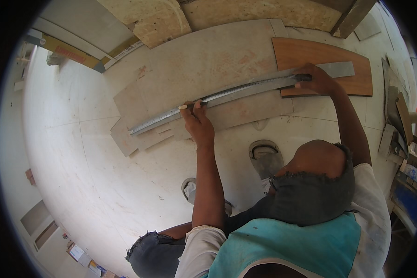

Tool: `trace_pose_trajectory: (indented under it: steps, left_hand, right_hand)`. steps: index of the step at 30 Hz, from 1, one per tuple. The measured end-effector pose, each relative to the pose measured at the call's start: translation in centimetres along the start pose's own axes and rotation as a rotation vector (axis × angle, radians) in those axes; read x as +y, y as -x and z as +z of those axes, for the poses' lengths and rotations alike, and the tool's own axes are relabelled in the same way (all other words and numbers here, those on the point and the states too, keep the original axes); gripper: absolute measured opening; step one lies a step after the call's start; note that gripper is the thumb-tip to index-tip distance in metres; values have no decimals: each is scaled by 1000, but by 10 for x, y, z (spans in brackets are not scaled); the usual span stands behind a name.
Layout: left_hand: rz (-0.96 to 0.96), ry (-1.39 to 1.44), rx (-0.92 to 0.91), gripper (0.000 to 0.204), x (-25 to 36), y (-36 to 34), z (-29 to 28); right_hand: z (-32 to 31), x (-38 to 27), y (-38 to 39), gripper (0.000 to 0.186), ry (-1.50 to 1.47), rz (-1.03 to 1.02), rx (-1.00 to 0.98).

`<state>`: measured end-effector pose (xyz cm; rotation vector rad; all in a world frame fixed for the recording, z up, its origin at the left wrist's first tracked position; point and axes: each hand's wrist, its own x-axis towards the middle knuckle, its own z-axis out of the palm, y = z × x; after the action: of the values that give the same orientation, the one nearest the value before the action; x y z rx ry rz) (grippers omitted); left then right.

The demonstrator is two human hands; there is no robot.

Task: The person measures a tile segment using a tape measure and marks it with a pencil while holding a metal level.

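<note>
A long metal ruler (245, 87) with marks along its edge lies slantwise across a large grey-beige board (208, 55) on the floor. Beside its near edge runs a narrow grey strip (338, 69), whose right end reaches over a brown wood-look panel (319, 55). At about the ruler's middle, my left hand (199, 128) pinches a short dark pencil-like stick (184, 107) with a pale tip, its fingers against the ruler. My right hand (317, 79) is closed round the ruler's dark right end, above the brown panel; its palm side is hidden.
Stained wooden boards (259, 14) stand along the far side. A long yellow and grey carton (69, 53) lies at the far left. Offcuts (391, 111) lean at the right, near a blue container (410, 194). My sandalled feet (265, 157) are just behind the board.
</note>
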<state>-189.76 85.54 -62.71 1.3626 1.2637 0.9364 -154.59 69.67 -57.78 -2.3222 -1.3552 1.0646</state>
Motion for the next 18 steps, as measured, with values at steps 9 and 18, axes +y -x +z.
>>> trace_pose_trajectory:
  steps: [9,18]
  left_hand:
    - [7,-2,21,21,0,2,3]
    - [83,-100,2,21,-5,0,-1]
  right_hand:
    - [1,6,-1,45,-21,-18,-5]
    - [2,6,0,46,2,-27,4]
